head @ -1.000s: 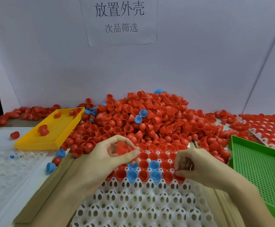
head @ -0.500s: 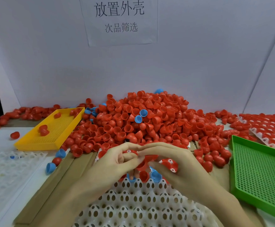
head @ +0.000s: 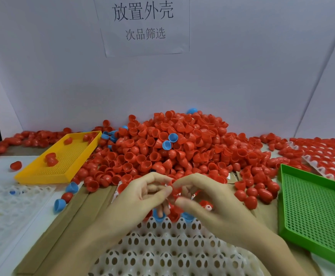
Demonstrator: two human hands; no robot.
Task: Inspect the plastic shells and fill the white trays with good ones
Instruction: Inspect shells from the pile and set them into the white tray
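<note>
Over the white tray (head: 162, 255), left hand (head: 140, 198) and right hand (head: 206, 202) both pinch one red shell (head: 175, 191) between curled fingertips, big red pile (head: 172, 148) just behind.

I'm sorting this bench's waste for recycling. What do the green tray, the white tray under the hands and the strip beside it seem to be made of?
The green tray looks like rigid moulded plastic: even colour, slight sheen, regular grid of holes. The white tray looks like thinner, semi-matte plastic formed into perforated cups. The brown strip is probably cardboard, going by its dull, flat surface.
</note>
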